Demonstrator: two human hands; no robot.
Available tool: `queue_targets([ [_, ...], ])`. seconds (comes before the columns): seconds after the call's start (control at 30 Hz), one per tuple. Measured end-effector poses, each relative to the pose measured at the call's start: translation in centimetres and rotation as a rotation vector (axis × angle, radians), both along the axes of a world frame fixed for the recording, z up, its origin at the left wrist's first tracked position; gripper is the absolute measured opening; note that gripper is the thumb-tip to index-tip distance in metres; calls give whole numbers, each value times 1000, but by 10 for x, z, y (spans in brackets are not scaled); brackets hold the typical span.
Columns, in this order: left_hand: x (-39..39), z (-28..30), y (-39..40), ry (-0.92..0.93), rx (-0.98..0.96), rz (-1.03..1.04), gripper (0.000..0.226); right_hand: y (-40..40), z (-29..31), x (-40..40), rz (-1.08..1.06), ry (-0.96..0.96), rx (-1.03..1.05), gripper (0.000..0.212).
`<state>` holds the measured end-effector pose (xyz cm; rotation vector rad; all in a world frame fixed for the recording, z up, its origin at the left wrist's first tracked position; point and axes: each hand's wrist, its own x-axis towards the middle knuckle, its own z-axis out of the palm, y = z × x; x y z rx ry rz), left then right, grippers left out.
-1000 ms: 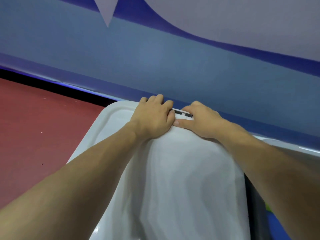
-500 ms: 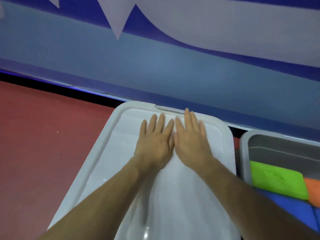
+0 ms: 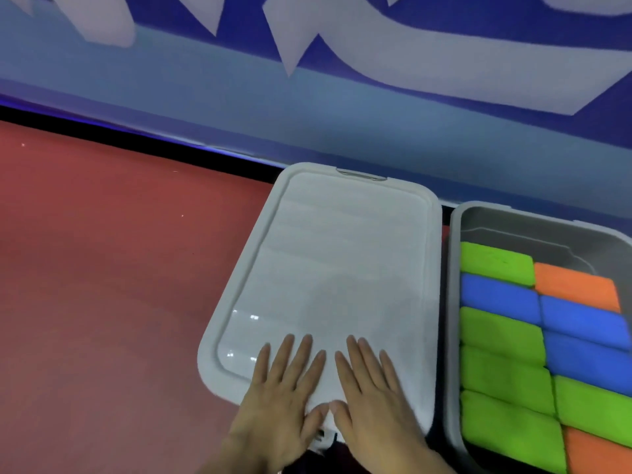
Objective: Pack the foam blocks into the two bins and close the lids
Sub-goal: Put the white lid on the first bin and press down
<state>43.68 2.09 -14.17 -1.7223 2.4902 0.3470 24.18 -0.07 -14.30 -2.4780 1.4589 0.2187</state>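
Both hands lie flat with fingers spread on the near end of the white rectangular plastic lid (image 3: pixel 328 268), gripping nothing; the left hand (image 3: pixel 280 401) and the right hand (image 3: pixel 372 405) sit side by side, thumbs almost touching; the lid covers the left bin, which stands on the red tabletop (image 3: pixel 113 268) close to the blue and white patterned wall (image 3: pixel 307 97); a small latch (image 3: pixel 360 174) shows at the lid's far edge; just to the right stands the grey open plastic bin (image 3: pixel 455 302), without a lid, filled with green, blue and orange foam blocks (image 3: pixel 533 336) laid in two rows.
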Motion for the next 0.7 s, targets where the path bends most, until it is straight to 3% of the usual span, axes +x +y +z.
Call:
queue_targets([
  [0.17,6,13,24,-138,101,-78,106,30,-3,-5,78,111,41,104],
  [0.27,-1,3,28,-247,111,24,117,34,-13,-2,62,123,-3,117],
  [0.37,2,-16,29,-219,72,60,110,36,-21,5,34,103,-89,106],
  [0.53,12,-19,25,-113,-14,-68,95,37,-27,12,15,110,-189,64],
  [0.7,35,2,3,-63,7,-258,82,34,-23,10,-4,43,-112,78],
])
